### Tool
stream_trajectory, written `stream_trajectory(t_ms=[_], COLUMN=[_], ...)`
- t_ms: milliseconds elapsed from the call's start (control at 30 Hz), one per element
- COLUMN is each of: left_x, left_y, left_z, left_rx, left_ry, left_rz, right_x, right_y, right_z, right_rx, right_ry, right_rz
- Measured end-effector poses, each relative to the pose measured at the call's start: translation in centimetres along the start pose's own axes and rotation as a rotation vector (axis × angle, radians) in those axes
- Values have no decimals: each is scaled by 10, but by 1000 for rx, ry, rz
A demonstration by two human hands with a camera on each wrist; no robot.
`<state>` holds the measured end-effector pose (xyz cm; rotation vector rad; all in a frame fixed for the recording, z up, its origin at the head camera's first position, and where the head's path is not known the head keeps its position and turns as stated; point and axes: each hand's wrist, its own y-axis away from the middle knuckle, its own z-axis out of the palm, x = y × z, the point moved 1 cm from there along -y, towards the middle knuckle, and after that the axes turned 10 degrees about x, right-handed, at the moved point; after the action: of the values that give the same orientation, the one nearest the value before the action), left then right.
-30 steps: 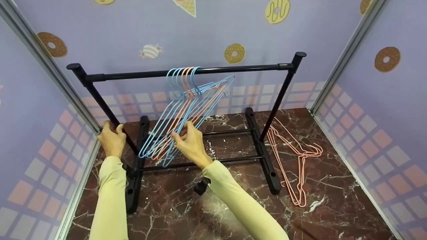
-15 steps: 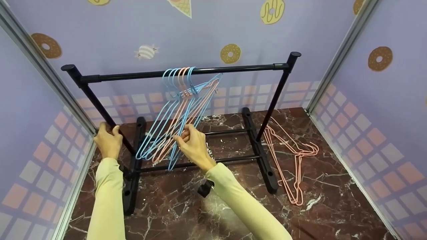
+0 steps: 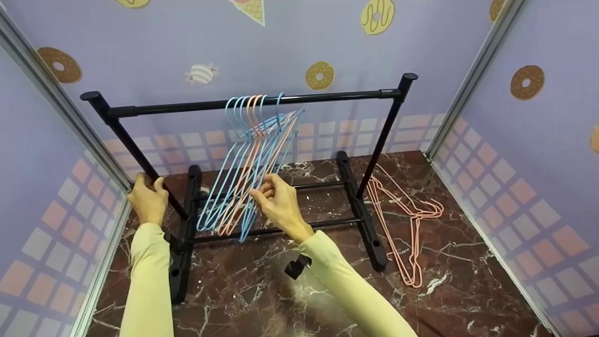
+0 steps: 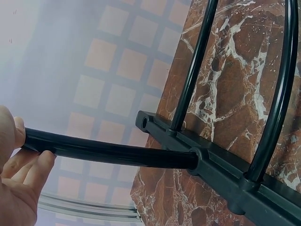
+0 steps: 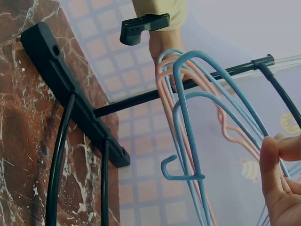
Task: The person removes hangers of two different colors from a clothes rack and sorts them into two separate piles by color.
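The left hand [image 3: 149, 199] curls thumb and fingers round the left post [image 3: 132, 146] of the black rack [image 3: 383, 140]. In front of the rack's bar [image 3: 327, 98], the right hand [image 3: 281, 201] pinches a blue hanger [image 5: 187, 127] between thumb and fingertips (it hangs among other blue and pink ones). Two-tone prints, including a doughnut [image 3: 312, 77], show behind the rack; pink hangers [image 3: 423, 214] lie right of it.

Small booth [image 3: 543, 32]: candy-print wall panels [image 3: 271, 56], metal corner strips [image 3: 468, 84], marble-look floor [image 3: 243, 290].
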<state>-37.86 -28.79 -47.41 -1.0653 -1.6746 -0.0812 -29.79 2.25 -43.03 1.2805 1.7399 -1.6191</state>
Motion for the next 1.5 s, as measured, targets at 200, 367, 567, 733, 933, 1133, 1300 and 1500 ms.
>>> stream_trajectory(t_ms=[200, 367, 567, 733, 933, 1133, 1300, 1500], left_x=[-1, 0, 1, 1, 0, -2, -3, -3], left_y=[1, 2, -1, -1, 1, 1, 0, 0], left_z=[-2, -2, -1, -2, -2, -2, -1, 0], left_rx=[1, 0, 4, -4, -24, -17, 6, 12], left_ry=[-21, -23, -4, -19, -35, -39, -26, -10], left_rz=[-10, -14, -13, -29, -56, -47, -19, 2], right_x=[-2, 0, 17, 39, 60, 79, 101, 123], right_y=[2, 9, 21, 31, 44, 56, 67, 78], right_z=[-17, -46, -85, -108, -130, -145, -152, -162], right_rx=[-1, -2, 24, 77, 136, 186, 183, 158], right_ry=[-26, 23, 174, 338, 471, 627, 750, 798], right_rz=[3, -30, -96, -179, -176, -185, -276, -373])
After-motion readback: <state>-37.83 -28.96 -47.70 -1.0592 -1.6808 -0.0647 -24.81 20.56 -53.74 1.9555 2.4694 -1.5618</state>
